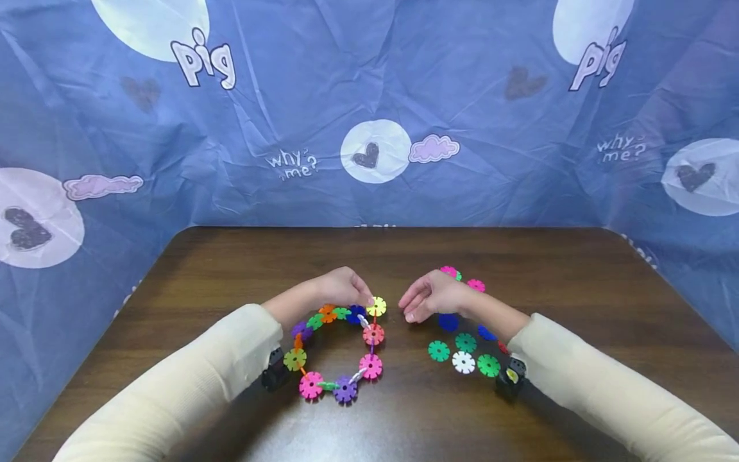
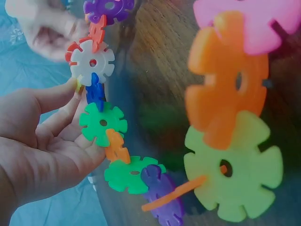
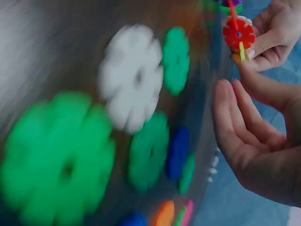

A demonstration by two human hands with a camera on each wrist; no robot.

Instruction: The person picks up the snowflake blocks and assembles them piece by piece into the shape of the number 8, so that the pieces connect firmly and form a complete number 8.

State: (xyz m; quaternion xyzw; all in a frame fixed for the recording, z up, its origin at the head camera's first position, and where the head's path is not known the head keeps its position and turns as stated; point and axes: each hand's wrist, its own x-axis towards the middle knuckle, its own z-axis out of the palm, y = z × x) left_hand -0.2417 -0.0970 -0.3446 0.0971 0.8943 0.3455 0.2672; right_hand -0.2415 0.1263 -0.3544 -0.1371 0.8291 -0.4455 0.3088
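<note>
**Left grip pinching yellow disc on snowflake-disc chain; right grip released**

Left grip (image 1: pixel 345 287) pinches yellow snowflake disc (image 1: pixel 378 307) at upper right of ring-shaped chain (image 1: pixel 340 393); exact fingertip contact partly hidden behind hand. Chain is multicolored discs slotted together, left half of brown tabletop (image 1: pixel 404 423). Whether the ring joins up beside the dark blue disc (image 1: pixel 355 314): can't tell. Right grip (image 1: pixel 435 296) released, fingers loosely bent, just right of yellow disc, apart from it. Loose discs around right forearm: white (image 1: pixel 464 362), greens (image 1: pixel 439 351), blue (image 1: pixel 448 322), pink (image 1: pixel 476 285). Red one (image 1: pixel 503 347) mostly covered by wrist. Right wrist view: near discs blurred, bottom ones cut off. Left wrist view: pink disc (image 2: pixel 256 21) cropped at corner.
</note>
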